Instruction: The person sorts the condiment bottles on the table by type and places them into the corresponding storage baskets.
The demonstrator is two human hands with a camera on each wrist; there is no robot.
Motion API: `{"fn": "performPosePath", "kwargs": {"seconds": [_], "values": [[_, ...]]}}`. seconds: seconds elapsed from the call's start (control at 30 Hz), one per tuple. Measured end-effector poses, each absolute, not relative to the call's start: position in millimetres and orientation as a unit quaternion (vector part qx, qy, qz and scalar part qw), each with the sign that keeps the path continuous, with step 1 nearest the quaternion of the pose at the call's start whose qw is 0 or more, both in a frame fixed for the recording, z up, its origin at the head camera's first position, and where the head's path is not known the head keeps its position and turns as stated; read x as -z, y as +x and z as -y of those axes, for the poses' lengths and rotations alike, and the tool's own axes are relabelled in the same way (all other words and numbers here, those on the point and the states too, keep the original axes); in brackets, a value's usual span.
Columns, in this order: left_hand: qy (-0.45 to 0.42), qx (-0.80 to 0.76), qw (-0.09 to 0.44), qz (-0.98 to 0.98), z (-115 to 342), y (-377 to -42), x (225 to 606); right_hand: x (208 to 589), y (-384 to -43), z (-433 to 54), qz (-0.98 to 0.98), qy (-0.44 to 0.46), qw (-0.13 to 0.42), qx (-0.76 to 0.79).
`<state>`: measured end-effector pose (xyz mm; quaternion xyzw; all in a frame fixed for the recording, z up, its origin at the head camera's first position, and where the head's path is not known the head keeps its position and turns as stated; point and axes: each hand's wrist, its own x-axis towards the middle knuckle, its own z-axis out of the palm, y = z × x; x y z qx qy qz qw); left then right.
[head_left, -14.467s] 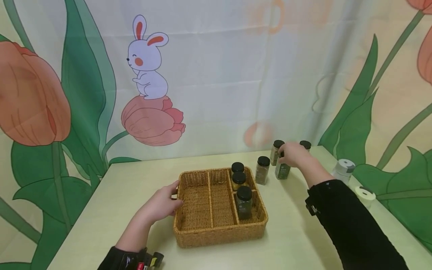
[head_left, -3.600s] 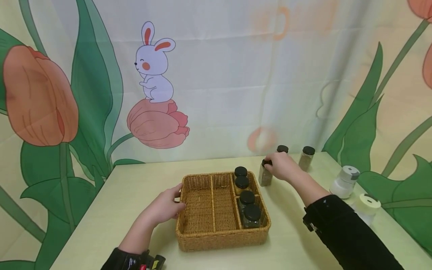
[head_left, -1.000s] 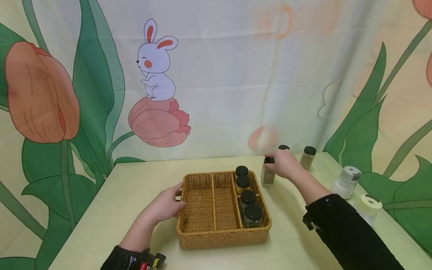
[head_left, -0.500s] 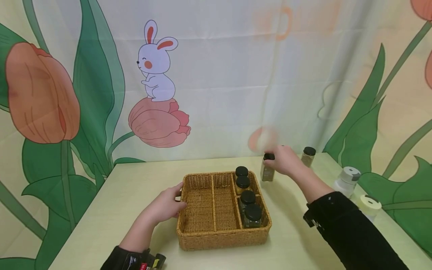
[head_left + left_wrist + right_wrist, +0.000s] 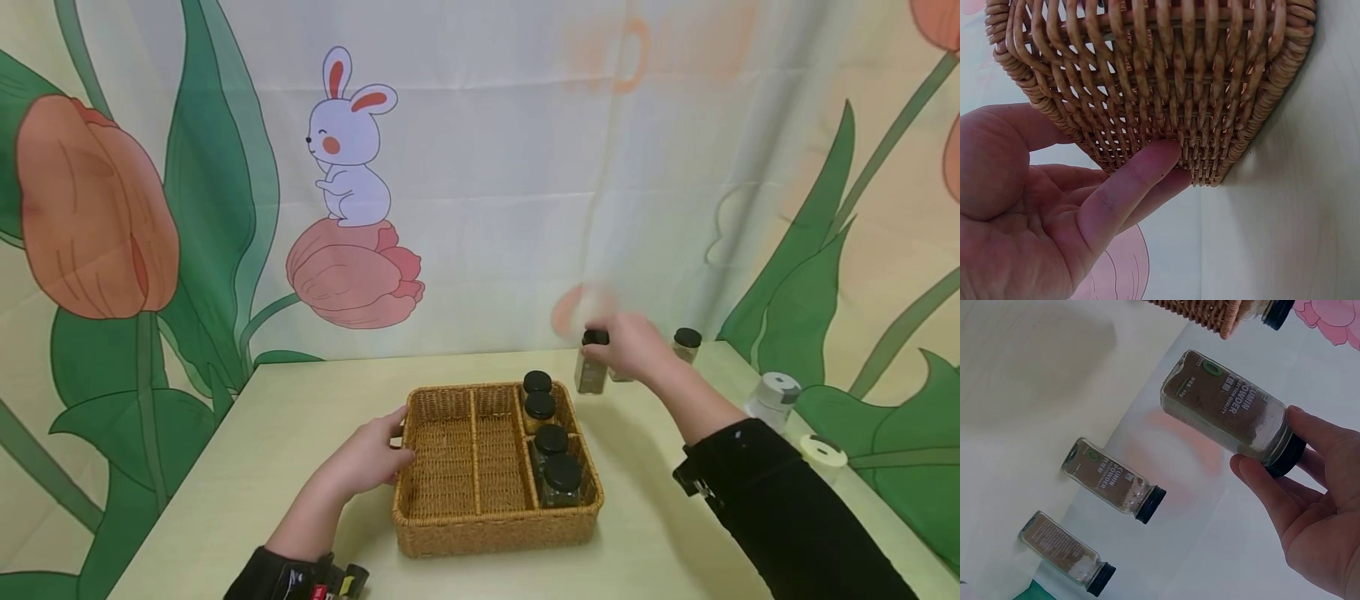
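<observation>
My right hand [image 5: 637, 350] pinches a cumin powder jar [image 5: 591, 377] by its black lid, behind the basket's right back corner. The right wrist view shows this jar [image 5: 1225, 406] off the table, brown powder behind its clear glass, thumb and fingertips round the lid [image 5: 1287, 454]. At the left end of the woven basket [image 5: 495, 527], my left hand [image 5: 366, 457] grips the side by its handle opening. Up close, the left hand's fingers [image 5: 1135, 181] lie against the wicker side [image 5: 1147, 81]. Two black-lidded spice jars stand in the basket's back right compartment, two more in the front right one.
Another cumin powder jar [image 5: 1110, 478] and a similar brown jar [image 5: 1063, 550] stand at the table's back right. A white bottle [image 5: 772, 400] and a yellow-topped bottle [image 5: 822, 458] are near the right edge. A printed curtain [image 5: 487, 208] hangs behind the table.
Earlier, a second jar joined the front right compartment. Over the last second, my right hand has raised the cumin jar and shifted it slightly back. My left hand stays on the basket.
</observation>
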<state>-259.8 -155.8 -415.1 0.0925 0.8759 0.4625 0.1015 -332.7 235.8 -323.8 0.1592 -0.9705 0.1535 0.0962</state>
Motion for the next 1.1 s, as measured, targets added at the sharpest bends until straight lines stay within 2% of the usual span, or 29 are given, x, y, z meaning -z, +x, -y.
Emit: {"fn": "performPosePath", "kwargs": {"seconds": [1.1], "values": [[0.097,-0.474,0.103,-0.869,155.1,-258.6,413.1,270.1,-327.9,-207.8,0.964,0.166,0.107,-0.179]]}}
